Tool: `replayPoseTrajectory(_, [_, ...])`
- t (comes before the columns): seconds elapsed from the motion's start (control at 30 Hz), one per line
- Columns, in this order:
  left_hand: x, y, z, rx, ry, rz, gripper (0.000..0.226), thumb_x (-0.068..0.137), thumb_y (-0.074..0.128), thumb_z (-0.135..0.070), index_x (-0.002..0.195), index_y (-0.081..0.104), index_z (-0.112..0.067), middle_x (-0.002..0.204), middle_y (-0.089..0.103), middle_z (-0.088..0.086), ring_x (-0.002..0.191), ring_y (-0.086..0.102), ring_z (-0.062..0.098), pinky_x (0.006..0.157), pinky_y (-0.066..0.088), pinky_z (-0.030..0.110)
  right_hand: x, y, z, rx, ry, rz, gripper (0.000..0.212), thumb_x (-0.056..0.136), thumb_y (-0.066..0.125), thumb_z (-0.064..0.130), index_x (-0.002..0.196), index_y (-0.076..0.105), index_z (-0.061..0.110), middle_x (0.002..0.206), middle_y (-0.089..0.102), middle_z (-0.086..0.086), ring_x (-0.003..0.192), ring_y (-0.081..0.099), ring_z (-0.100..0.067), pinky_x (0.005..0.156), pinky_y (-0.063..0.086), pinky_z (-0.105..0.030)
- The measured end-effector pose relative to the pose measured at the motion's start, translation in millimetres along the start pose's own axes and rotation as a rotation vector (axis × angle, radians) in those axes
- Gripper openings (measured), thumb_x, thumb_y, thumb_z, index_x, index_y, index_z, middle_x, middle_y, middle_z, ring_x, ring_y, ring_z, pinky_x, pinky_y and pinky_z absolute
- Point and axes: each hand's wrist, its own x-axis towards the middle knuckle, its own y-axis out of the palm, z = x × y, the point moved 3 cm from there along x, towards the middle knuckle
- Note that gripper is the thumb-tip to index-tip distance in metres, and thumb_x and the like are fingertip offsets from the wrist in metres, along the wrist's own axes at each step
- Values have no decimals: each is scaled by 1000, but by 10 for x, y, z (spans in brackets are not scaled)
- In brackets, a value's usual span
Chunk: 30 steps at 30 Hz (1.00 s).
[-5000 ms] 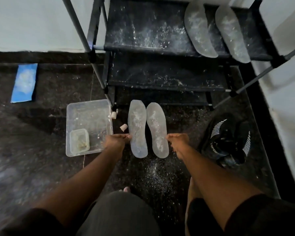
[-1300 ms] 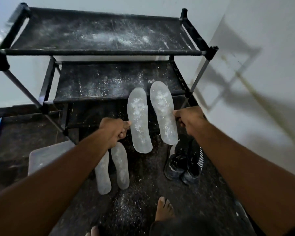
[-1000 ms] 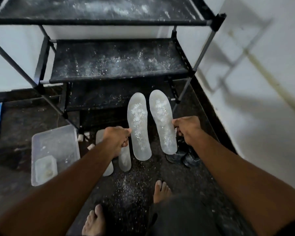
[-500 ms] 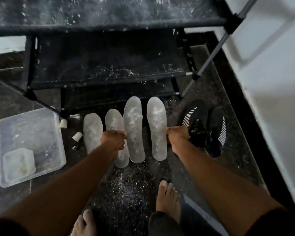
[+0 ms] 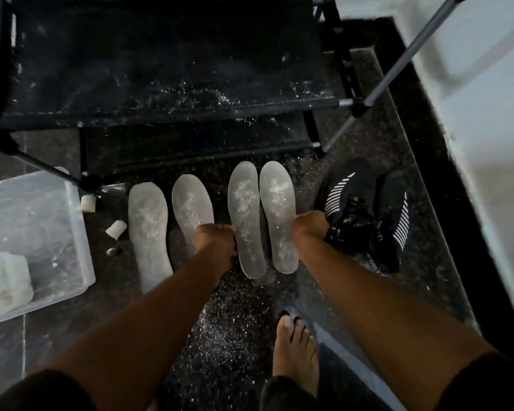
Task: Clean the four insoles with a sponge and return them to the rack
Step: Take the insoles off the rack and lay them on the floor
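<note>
My left hand [image 5: 215,240] pinches the left edge of one insole [image 5: 246,221], and my right hand [image 5: 309,226] grips the right edge of another insole [image 5: 279,218], fingers curled round each rim. I cannot tell whether these two touch the floor [image 5: 238,330] or hang just above it. Their inner edges run side by side, almost touching. Two more insoles lie flat on the floor to the left: one [image 5: 189,209] partly under my left wrist, the other [image 5: 149,232] further left, with a narrow strip of floor between them. All four are dusted with white powder.

The rack [image 5: 172,84] stands just beyond the toe ends, its lower shelf edge close to them. A clear tub [image 5: 74,232] sits at the left with a sponge [image 5: 6,280] inside, and two small white pieces [image 5: 116,229] lie between the tub and the nearest insole. A pair of black shoes [image 5: 365,215] crowds my right hand, touching or nearly so. The wall [image 5: 487,143] closes off the right side. My bare foot [image 5: 294,351] stands on the powdered floor behind the insoles.
</note>
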Motion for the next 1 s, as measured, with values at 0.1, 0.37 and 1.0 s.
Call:
replayPoseTrajectory(0.1, [2,16,-2,-10,-5,-6,17,94,74,-8,78,71,-3,68,69,14,37,57,16,51,59,35,-55,-19,49,-56,7,-23,32,96,54,15,124,59,0,127,62,-17,120,58,-31,90,48,-32])
replayPoseTrajectory(0.37, [-7,-183,-108,121,119,-39,8,93,74,-9,87,76,-3,70,73,9,39,60,12,44,57,27,-217,-142,118,-223,-144,-130,32,98,45,8,127,54,0,130,57,-19,119,57,-34,94,48,-40])
replayPoseTrajectory(1.0, [-439,-1552,-1328,852,621,273,20,97,65,-16,82,78,-15,90,76,-2,85,67,9,70,48,18,-1010,-561,1216,-124,-770,121,18,90,63,21,82,74,8,78,71,-5,72,68,-17,65,54,-26])
